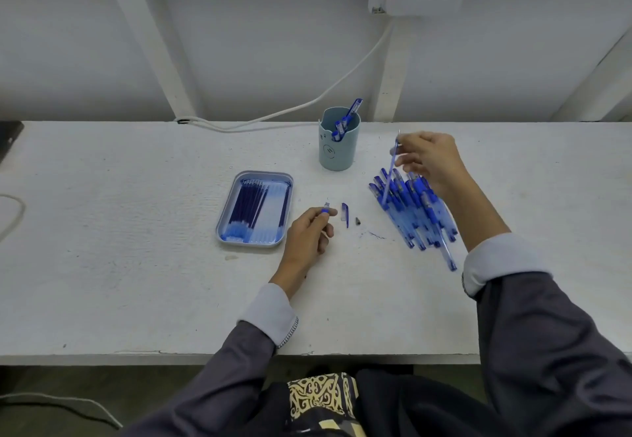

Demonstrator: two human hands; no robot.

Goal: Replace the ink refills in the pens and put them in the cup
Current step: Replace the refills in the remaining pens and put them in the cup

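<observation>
Nearest, on the table (136,265), the left hand (307,235) has its grip closed round a pen barrel (325,210), whose blue end pokes out past the thumb. Just beside that end lie a blue cap (344,214) and a small dark tip (357,221), both loose on the table, so this pen looks taken apart and not yet rebuilt.

Left of the hand sits the tray (219,228), with dark refills (248,209) in a row along its left side.

To the right is the pile (415,212) of blue pens, fanned out and overlapping. Above its far end the right hand (431,159) pinches a thin refill (391,173) near its top, the grip tight on it, the rod hanging down toward the pile. Whether it is a spent refill or a fresh one cannot be told.

Farthest stands the cup (337,152), upright near the table's back edge, with a few capped pens (345,118) leaning in it.

By my reading the job is in its early part: a few pens are done and in the cup, one is open in hand, and the large pile has yet to be refilled, closed and dropped in.
</observation>
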